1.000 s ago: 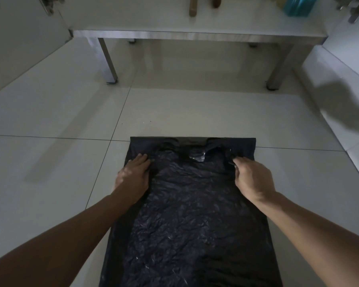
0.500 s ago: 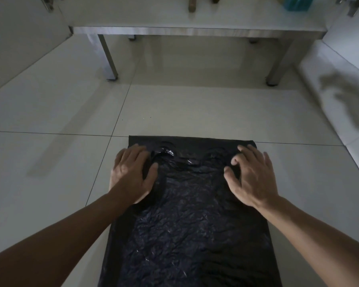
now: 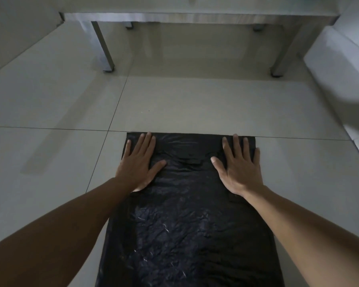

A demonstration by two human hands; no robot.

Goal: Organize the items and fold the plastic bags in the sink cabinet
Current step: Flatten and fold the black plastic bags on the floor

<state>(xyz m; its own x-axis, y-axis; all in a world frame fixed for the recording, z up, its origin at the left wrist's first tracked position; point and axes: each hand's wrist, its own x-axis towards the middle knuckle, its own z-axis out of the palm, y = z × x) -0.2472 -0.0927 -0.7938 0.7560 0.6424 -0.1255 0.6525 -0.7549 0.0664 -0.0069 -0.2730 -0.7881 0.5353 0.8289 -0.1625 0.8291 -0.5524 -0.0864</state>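
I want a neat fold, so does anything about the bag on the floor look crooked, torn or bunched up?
Nothing serious. The black bag lies flat and square on the tiled floor, with the left hand and right hand pressed open near its far edge. It is crinkled throughout, with a small ridge between the hands. No tear shows.

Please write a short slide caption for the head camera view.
Both hands, left and right, press flat on a black plastic bag spread on the tiled floor.

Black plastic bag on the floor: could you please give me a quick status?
Left hand and right hand flat, open. Black plastic bag spread on tiled floor. No obstruction.
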